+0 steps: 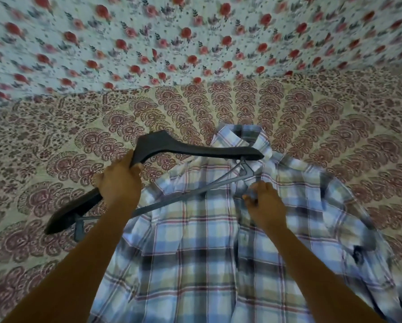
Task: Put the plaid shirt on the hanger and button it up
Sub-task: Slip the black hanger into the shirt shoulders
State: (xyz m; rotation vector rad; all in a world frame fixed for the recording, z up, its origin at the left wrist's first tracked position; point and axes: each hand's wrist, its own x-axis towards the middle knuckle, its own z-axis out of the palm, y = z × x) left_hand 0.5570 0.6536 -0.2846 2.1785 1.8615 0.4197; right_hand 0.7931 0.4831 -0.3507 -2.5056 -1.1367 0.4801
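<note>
Shirt first: the plaid shirt [207, 252] lies flat on the bed cover [55, 159], collar up at the far end and the bottom end near me. It is not on the hanger [172, 148] yet. So I think the job has only just begun. The hanger must go inside the shoulders, and then all the buttons must be done up. I cannot see any button clearly, because the picture is a bit blurry.

My left hand [119, 180] is closed around the dark hanger, near its middle bend. I hold it up above the shirt. One end of the hanger points at the collar and sits just over it. The other end sticks out to the left, over the bed cover and away from the shirt. The thin bar under the hanger crosses over the shirt's left shoulder.

My right hand [265, 203] is on the shirt, just under the collar, near the middle where the front opens. My fingers look pinched on the cloth there. I think I am holding the edge of the front, but I cannot tell for sure how tight.

The hanger end and my right hand are near each other, with the collar just past them. I guess the next part is to lift the front open and slide the hanger end into the shoulder.

A flower sheet [195, 31] hangs behind the bed.
</note>
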